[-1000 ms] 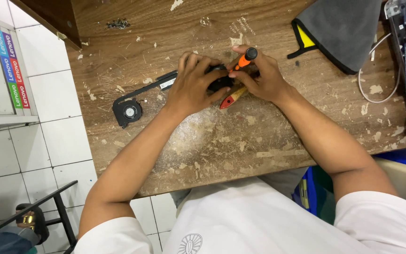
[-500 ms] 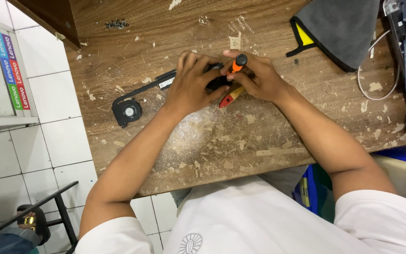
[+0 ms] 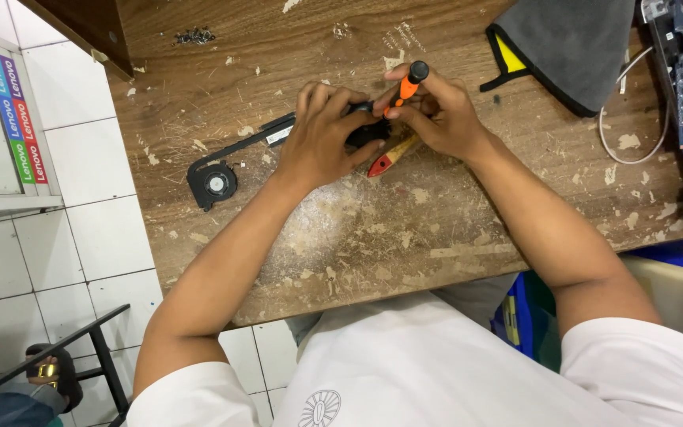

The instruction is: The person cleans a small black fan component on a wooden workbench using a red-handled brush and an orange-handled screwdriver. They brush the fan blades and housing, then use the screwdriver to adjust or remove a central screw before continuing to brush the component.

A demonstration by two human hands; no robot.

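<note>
Orange-handled screwdriver (image 3: 406,85) pinched in the fingers of the right hand (image 3: 440,115), its black cap uppermost and its shaft tilting down and left toward the part under the left hand (image 3: 326,134). That hand is pressed flat over a black cooling assembly (image 3: 266,136) near the middle of the scarred wooden desk (image 3: 357,229). Its long axis runs diagonally from the round fan (image 3: 213,183) at lower left up to the hands. Good practice: keep the driver square to the screw, part pinned firmly. A red-handled brush (image 3: 389,156) lies beneath the hands; a grey cloth (image 3: 575,43) sits beyond.
</note>
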